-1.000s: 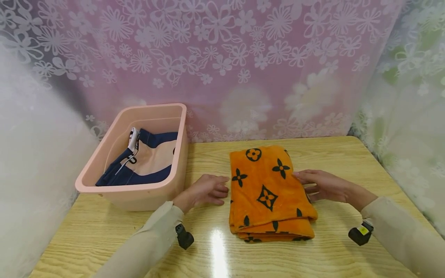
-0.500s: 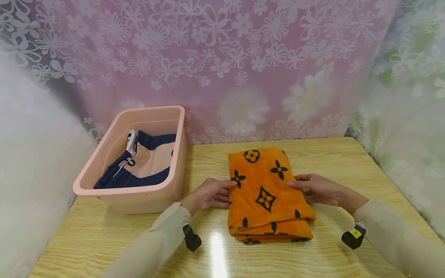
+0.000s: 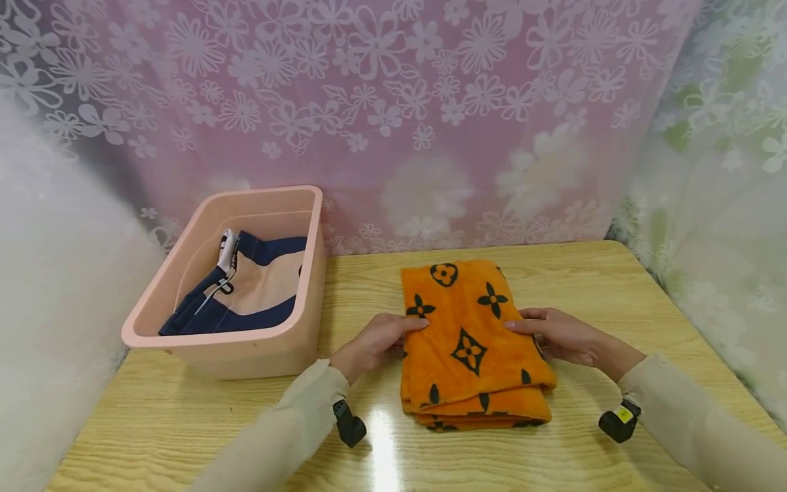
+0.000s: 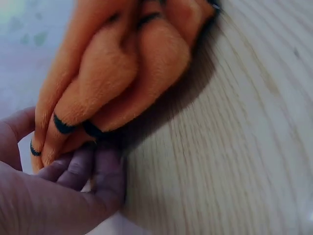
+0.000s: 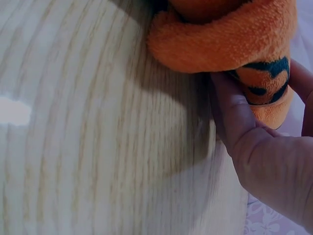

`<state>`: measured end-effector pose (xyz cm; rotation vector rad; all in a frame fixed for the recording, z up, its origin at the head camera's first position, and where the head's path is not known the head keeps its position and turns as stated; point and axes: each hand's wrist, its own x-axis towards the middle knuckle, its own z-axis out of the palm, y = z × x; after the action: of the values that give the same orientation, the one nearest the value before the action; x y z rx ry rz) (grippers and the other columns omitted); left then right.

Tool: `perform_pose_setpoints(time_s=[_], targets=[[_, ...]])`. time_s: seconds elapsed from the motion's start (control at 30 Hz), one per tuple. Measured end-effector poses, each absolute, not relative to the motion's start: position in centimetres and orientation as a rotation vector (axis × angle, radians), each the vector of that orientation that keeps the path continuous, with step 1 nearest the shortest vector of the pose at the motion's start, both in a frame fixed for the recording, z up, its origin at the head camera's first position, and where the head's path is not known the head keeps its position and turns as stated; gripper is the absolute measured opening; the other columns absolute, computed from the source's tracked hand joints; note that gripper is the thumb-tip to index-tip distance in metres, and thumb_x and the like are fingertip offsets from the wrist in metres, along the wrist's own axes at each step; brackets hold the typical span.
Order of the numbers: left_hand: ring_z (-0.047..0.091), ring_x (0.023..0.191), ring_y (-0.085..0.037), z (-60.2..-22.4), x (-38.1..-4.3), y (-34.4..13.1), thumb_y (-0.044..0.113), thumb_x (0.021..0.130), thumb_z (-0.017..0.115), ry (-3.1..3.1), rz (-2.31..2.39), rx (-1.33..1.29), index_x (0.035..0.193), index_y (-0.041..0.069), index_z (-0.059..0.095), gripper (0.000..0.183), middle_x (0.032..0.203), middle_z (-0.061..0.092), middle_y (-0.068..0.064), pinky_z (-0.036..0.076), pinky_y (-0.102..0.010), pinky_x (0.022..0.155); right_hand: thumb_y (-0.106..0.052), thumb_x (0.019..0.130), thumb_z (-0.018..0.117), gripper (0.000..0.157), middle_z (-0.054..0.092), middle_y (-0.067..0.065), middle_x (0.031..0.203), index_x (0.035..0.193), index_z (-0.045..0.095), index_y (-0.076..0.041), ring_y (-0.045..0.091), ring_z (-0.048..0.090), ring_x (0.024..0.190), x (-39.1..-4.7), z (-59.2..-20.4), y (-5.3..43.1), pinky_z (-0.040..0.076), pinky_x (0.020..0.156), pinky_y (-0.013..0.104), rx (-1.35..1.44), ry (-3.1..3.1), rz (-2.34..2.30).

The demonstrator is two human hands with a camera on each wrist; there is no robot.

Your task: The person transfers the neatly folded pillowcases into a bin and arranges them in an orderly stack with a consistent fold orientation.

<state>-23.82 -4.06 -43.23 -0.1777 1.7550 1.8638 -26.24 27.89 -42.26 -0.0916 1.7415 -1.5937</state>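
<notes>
A folded orange plush cloth with dark flower motifs lies on the wooden table, its layers stacked and its front edge loosely folded. My left hand grips its left side, thumb on top; the left wrist view shows the other fingers tucked under the soft layers. On the opposite side my right hand holds the cloth the same way, thumb over the upper face. In the right wrist view, fingers reach beneath the bottom layer, close along the tabletop. The fingertips under the cloth are hidden.
A pink plastic bin stands to the left, holding a folded navy and beige garment and a white item with dark marks. Floral curtains hang behind and at both sides of the wooden table.
My left hand has moved right from beside the cloth and now grips its left edge. My right hand has brought its thumb onto the cloth's top. The cloth stays in place on the table.
</notes>
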Motion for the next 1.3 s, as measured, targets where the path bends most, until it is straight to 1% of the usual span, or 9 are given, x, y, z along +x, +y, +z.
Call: perform_pose_setpoints(time_s=[0.13, 0.3, 0.47, 0.6, 0.73, 0.93, 1.07, 1.23, 1.3], targets=[[0.063, 0.079, -0.019, -43.0, -23.8, -3.8, 0.032, 0.077, 0.067, 1.722, 1.914, -0.143, 0.107, 0.005, 0.06, 0.041, 0.094, 0.065, -0.009, 0.05, -0.035, 0.069, -0.022, 0.092, 0.049, 0.064, 0.045, 0.015, 0.127, 0.139, 0.013, -0.002, 0.029, 0.051, 0.107, -26.2, -42.3, 28.0, 0.042, 0.085, 0.044, -0.09, 1.729, -1.61], [0.06, 0.09, -0.023, -43.2, -23.8, -3.6, 0.027, 0.079, 0.063, 1.466, 1.999, -0.168, 0.118, 0.008, 0.047, 0.046, 0.106, 0.061, -0.01, 0.048, -0.041, 0.074, -0.021, 0.092, 0.048, 0.064, 0.043, 0.013, 0.129, 0.14, 0.01, -0.002, 0.027, 0.049, 0.11, -26.1, -42.3, 28.0, 0.041, 0.087, 0.044, -0.103, 1.698, -1.633], [0.06, 0.091, -0.024, -43.7, -23.7, -3.5, 0.028, 0.078, 0.06, 1.403, 1.997, -0.166, 0.121, 0.012, 0.04, 0.05, 0.106, 0.06, -0.011, 0.048, -0.043, 0.073, -0.021, 0.092, 0.048, 0.061, 0.046, 0.012, 0.126, 0.139, 0.013, -0.002, 0.028, 0.049, 0.11, -25.9, -42.4, 28.0, 0.04, 0.087, 0.045, -0.107, 1.674, -1.654], [0.061, 0.088, -0.025, -44.1, -23.7, -3.5, 0.031, 0.077, 0.06, 1.425, 1.961, -0.183, 0.118, 0.009, 0.046, 0.048, 0.103, 0.062, -0.012, 0.049, -0.042, 0.071, -0.021, 0.093, 0.047, 0.06, 0.048, 0.012, 0.124, 0.139, 0.013, -0.002, 0.028, 0.049, 0.109, -25.8, -42.5, 28.1, 0.04, 0.087, 0.045, -0.119, 1.669, -1.657], [0.061, 0.088, -0.024, -44.2, -23.7, -3.4, 0.033, 0.076, 0.061, 1.436, 1.947, -0.191, 0.115, 0.007, 0.051, 0.048, 0.103, 0.061, -0.011, 0.049, -0.041, 0.072, -0.02, 0.093, 0.046, 0.059, 0.047, 0.012, 0.125, 0.139, 0.013, -0.003, 0.028, 0.049, 0.11, -25.9, -42.7, 28.3, 0.04, 0.087, 0.045, -0.122, 1.659, -1.667], [0.06, 0.089, -0.022, -44.1, -23.8, -3.0, 0.034, 0.073, 0.063, 1.441, 1.957, -0.206, 0.115, 0.008, 0.051, 0.051, 0.106, 0.06, -0.009, 0.049, -0.039, 0.073, -0.018, 0.094, 0.045, 0.059, 0.044, 0.013, 0.127, 0.139, 0.011, -0.003, 0.027, 0.047, 0.112, -25.8, -43.1, 28.3, 0.039, 0.089, 0.044, -0.127, 1.634, -1.683], [0.058, 0.093, -0.02, -44.0, -23.6, -2.7, 0.035, 0.072, 0.065, 1.384, 2.004, -0.205, 0.118, 0.009, 0.049, 0.054, 0.11, 0.057, -0.007, 0.047, -0.038, 0.077, -0.018, 0.094, 0.044, 0.058, 0.045, 0.014, 0.127, 0.139, 0.01, -0.002, 0.027, 0.048, 0.111, -25.6, -43.0, 28.3, 0.039, 0.089, 0.043, -0.135, 1.624, -1.689], [0.056, 0.098, -0.021, -44.0, -23.3, -2.5, 0.032, 0.074, 0.064, 1.283, 2.078, -0.161, 0.12, 0.009, 0.047, 0.054, 0.115, 0.054, -0.007, 0.044, -0.039, 0.083, -0.018, 0.094, 0.044, 0.057, 0.046, 0.013, 0.127, 0.139, 0.013, 0.0, 0.027, 0.048, 0.111, -25.3, -42.8, 28.2, 0.041, 0.088, 0.041, -0.166, 1.632, -1.686], [0.055, 0.1, -0.021, -44.1, -23.1, -2.7, 0.031, 0.076, 0.063, 1.234, 2.105, -0.133, 0.121, 0.009, 0.046, 0.053, 0.117, 0.053, -0.007, 0.043, -0.039, 0.085, -0.018, 0.094, 0.044, 0.059, 0.045, 0.013, 0.128, 0.139, 0.011, 0.0, 0.026, 0.048, 0.111, -25.1, -42.6, 28.1, 0.041, 0.088, 0.04, -0.177, 1.64, -1.681]])
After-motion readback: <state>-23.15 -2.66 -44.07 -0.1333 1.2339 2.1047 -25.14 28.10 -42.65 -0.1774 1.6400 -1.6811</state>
